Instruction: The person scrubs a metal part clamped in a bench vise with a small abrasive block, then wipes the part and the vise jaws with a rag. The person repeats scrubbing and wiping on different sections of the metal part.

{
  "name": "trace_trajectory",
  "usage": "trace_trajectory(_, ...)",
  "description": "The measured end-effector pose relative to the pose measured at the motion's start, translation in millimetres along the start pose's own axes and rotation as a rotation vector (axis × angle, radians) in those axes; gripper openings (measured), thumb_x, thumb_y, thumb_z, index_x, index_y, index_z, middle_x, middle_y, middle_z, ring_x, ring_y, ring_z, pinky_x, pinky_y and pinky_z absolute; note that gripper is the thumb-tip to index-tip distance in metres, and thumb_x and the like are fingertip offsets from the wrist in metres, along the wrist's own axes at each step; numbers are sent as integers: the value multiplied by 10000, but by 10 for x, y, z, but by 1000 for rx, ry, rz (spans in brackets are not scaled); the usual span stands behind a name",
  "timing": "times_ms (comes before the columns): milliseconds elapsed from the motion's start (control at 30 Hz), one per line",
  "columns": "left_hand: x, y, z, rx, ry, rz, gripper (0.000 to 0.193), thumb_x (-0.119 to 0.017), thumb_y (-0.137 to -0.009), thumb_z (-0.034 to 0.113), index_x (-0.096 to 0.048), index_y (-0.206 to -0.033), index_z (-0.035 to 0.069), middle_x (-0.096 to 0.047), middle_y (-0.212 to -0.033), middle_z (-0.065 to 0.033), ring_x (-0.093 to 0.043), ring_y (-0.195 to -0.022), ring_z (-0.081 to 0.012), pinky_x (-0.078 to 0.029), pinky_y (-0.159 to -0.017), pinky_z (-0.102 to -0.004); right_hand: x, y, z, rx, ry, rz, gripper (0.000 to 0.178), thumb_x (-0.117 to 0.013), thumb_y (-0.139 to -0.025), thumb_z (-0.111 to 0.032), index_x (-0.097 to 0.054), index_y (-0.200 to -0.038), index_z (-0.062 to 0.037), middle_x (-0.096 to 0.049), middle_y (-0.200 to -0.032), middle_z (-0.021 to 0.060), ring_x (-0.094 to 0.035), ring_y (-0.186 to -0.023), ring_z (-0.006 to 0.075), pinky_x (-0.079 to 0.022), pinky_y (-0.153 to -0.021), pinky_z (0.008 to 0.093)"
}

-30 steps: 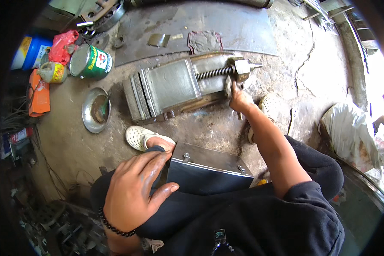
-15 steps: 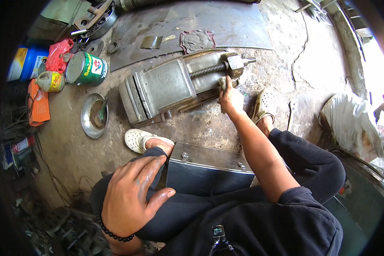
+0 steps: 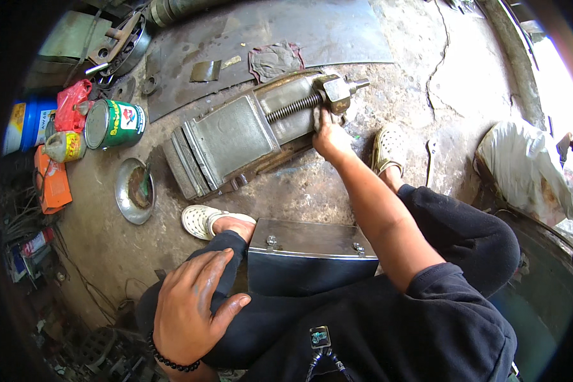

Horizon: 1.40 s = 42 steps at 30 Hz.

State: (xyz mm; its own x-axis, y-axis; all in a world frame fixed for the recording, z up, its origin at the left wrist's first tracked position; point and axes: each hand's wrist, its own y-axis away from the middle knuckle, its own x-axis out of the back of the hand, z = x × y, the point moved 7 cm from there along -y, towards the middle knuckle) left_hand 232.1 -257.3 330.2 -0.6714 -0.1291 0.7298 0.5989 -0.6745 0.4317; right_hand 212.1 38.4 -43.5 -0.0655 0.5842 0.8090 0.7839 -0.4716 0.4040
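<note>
Vise (image 3: 235,137), big grey metal machine type, lies on the concrete floor (image 3: 426,95) at upper centre of frame, long axis running lower left to upper right, threaded screw (image 3: 294,107) exposed at its right end. Right hand (image 3: 328,135) reaches up from lower right, fingers closed over a bit of grey rag pressed on the vise body just below the screw; grip on the rag itself partly hidden. Left hand (image 3: 191,305) at lower left rests flat on the knee of dark trousers, fingers loosely spread, holding nothing; black bead bracelet (image 3: 169,360) at wrist. Shiny metal box (image 3: 312,251) sits centre frame between the legs, just below the vise. White perforated clogs on both feet, left one (image 3: 200,219) near vise's lower end. Green tin can (image 3: 111,124) and blue bucket (image 3: 25,124) upper left; round metal dish (image 3: 134,191) left of vise. Dirty rag (image 3: 275,60) on steel sheet (image 3: 337,32) at top. White sack (image 3: 522,172) at right edge.
</note>
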Motion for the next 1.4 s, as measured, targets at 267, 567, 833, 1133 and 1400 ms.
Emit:
trace_trajectory(267,35,67,9,-21,-2,56,585,-771,-850,333,-607,-1309,10,-661,-1211,-195,-634,-1066,-394,-489,-908,-466,196,462,1013,-337,22,-58,593,-559,-888,-193,-497,-1476,-150,-714,-1147,225,-709,-1032,364,-562,-913,442)
trace_trajectory(567,-72,114,-18,13,-22,46,581,-768,-855,333,-606,-1316,21,-662,-1216,-190,-632,-1066,-390,-483,-920,-463,-7,-186,568,-430,-170,-29,829,-598,-877,-215,-214,-1594,-57,-628,-1296,292,-672,-1125,417,-541,-969,464)
trace_trajectory(833,-54,19,38,-14,-21,-16,583,-763,-862,330,-593,-1320,12,-661,-1201,-196,-629,-1059,-392,-484,-919,-467,-110,327,-50,72,14,-368,698,-606,-892,-209,-378,-1552,-195,-683,-1193,259,-690,-1080,386,-545,-967,446)
trace_trajectory(1133,-94,51,-14,3,6,-7,585,-777,-846,317,-600,-1308,6,-661,-1217,-201,-637,-1070,-393,-489,-914,-473,212,-57,493,-372,-234,115,840,-602,-912,-271,-166,-1596,-51,-687,-1151,295,-689,-1066,412,-544,-944,465)
trace_trajectory(1400,-42,-44,90,5,-14,-21,560,-783,-831,262,-608,-1284,-18,-653,-1216,-234,-635,-1098,-418,-496,-954,-452,-57,144,-24,56,95,-178,844,-563,-907,-222,-123,-1543,115,-635,-1141,387,-695,-1039,424,-549,-923,459)
